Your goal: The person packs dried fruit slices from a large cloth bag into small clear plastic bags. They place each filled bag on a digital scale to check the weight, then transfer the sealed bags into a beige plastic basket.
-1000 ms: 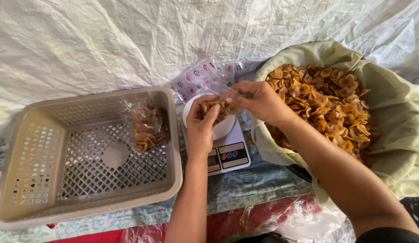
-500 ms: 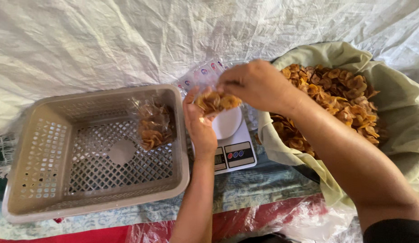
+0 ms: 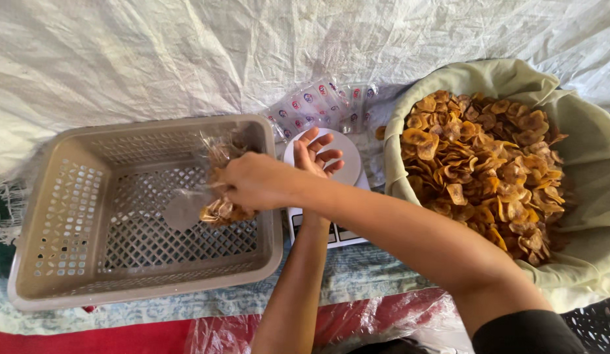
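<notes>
1. At the far left sits my grey-beige plastic crate (image 3: 69, 216), a rectangular basket with slotted walls and a lattice floor. It rests on a patterned cloth (image 3: 357, 275) over the white woven sheet (image 3: 121, 59).
2. Inside the crate, against its right wall, lie clear plastic packets of chips (image 3: 220, 157), golden-brown slices showing through the film. The rest of the crate floor is bare lattice, with a round solid patch near the middle.
3. My right hand (image 3: 256, 181) reaches across my body into the crate, just over its right rim. Its fingers are curled shut around a filled clear packet (image 3: 220, 211), which hangs low inside the crate next to the others. I cannot tell whether it already touches the floor.
4. My left hand (image 3: 316, 155) hovers over the scale, palm up, fingers spread and loose, holding nothing.
5. The small white kitchen scale (image 3: 347, 172) stands just beside the crate's right wall, its round platter mostly under my left hand and its display end hidden under my forearms.
6. Behind the scale, on the white sheet, lies a fanned stack of empty clear bags (image 3: 321, 105), flat and rectangular, each with a small round red-and-blue label.
7. At the right stands a big round basin lined with pale olive cloth (image 3: 580, 131), heaped with loose golden-brown chips (image 3: 482, 164). One stray chip lies by its left rim.
8. Along the near edge, below the cloth, crumpled clear plastic over red (image 3: 357, 321) shows.
</notes>
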